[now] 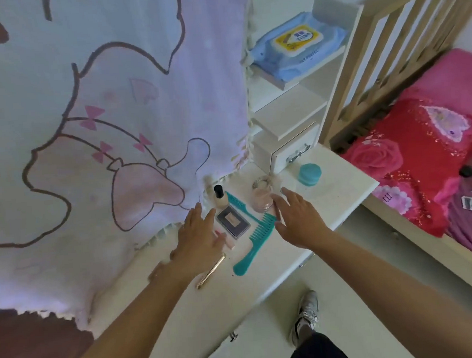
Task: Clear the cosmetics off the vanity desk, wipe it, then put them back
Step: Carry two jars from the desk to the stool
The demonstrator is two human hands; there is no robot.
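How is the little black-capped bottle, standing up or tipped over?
Standing up: the small cream bottle sits base-down on the white vanity desk, black cap on top.

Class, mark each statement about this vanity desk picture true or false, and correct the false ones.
1. The left hand and right hand are both open. True.
2. On the desk top, the teal jar stands right of the pink jar. True.
3. The wet wipes pack lies on the desk top. False: it lies on a shelf above it.
4. The wide-tooth comb is pink. False: it is teal.
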